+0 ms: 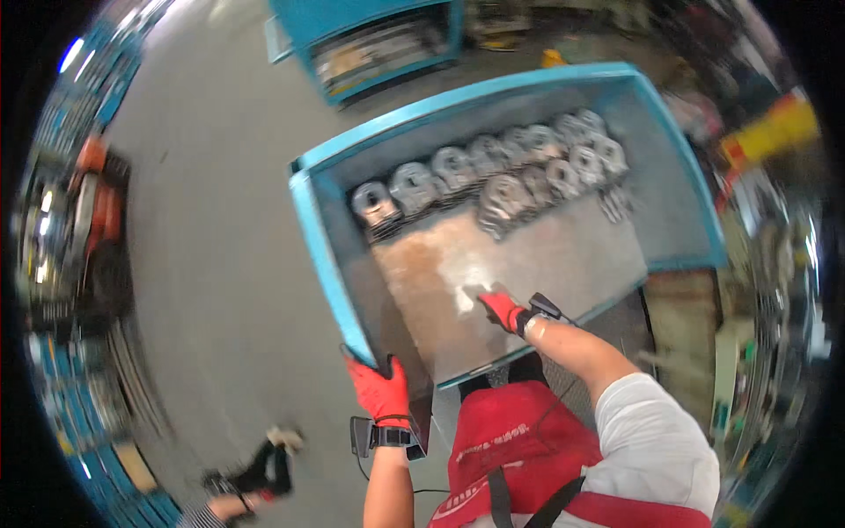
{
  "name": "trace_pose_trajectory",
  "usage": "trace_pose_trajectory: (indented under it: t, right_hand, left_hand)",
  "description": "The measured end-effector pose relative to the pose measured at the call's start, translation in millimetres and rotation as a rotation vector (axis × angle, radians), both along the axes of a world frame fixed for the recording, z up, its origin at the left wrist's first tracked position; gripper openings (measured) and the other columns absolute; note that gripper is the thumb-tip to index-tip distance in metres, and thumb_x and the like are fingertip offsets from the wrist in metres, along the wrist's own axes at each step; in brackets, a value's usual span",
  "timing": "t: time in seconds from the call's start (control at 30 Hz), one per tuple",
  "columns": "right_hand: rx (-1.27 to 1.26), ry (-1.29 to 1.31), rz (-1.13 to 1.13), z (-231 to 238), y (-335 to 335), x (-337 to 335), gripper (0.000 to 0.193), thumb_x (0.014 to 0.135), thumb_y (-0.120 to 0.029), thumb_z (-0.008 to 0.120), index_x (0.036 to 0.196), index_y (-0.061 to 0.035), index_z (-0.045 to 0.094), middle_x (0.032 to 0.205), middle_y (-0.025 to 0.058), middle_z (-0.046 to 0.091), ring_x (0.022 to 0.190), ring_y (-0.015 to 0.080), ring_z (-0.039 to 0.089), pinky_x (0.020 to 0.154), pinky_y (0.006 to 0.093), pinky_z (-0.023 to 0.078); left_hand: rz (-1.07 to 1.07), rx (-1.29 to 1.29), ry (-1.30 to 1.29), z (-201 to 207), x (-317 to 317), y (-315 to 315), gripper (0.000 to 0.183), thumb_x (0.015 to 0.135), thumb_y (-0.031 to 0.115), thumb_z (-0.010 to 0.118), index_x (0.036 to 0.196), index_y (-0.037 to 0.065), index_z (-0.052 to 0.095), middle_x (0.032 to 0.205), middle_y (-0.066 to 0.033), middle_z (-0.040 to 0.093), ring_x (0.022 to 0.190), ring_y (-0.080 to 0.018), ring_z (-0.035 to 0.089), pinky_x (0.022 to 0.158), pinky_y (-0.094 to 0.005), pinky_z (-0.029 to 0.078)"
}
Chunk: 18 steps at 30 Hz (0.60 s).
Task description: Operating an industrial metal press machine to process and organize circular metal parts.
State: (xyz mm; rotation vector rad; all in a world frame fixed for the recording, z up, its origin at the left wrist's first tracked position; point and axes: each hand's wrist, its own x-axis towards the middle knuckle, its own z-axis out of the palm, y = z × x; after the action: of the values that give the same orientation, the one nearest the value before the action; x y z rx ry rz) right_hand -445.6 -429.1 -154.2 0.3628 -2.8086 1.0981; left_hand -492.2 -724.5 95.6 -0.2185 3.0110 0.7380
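Here, left hand (pixel 380 392) clamped on blue bin (pixel 321 255) corner, right hand (pixel 503 310) seemingly flat, empty, inside, castings (pixel 502 172) well beyond

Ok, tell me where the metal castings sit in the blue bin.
In the head view, the grey metal castings lie in rows along the far wall of the blue bin, beyond the right hand.

Red-gloved left hand (pixel 380 392) and right hand (pixel 503 310), turquoise-rimmed grey bin (pixel 322 249), silvery metal castings (pixel 493 176), red apron (pixel 510 449).
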Motion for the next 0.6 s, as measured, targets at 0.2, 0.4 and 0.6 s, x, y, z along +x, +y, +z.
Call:
trace_pose_trajectory:
  t: [0.2,0.4,0.6]
  right_hand:
    - [-0.219,-0.902,-0.348,89,66,231,0.035,0.084,-0.036,0.056,0.104,-0.0073,0.06,0.083,0.0123,0.063,0.071,0.0238,0.061,0.062,0.0359,0.05]
    - [-1.031,-0.827,-1.218,170,67,340,0.04,0.082,-0.042,0.062,0.088,-0.0029,0.063,0.073,0.0082,0.061,0.059,0.0182,0.057,0.052,0.0323,0.046]
    - [-1.037,-0.742,-1.287,186,52,423,0.042,0.082,-0.043,0.062,0.088,-0.0018,0.065,0.075,0.005,0.062,0.065,0.0132,0.056,0.058,0.0297,0.046]
  left_hand:
    - [-0.046,0.0,0.013,-20,-6,-11,0.091,0.071,0.03,0.07,0.14,-0.004,0.022,0.14,-0.0258,0.031,0.131,-0.0377,0.03,0.109,-0.0415,0.024]
    - [-0.136,-0.026,0.015,-2,-3,-4,0.086,0.071,0.031,0.07,0.137,-0.005,0.028,0.139,-0.0242,0.034,0.129,-0.0384,0.032,0.108,-0.0447,0.025]
    - [-0.532,0.145,0.14,-7,89,108,0.079,0.072,0.025,0.069,0.135,-0.005,0.032,0.136,-0.0273,0.035,0.128,-0.0377,0.033,0.108,-0.0455,0.025]
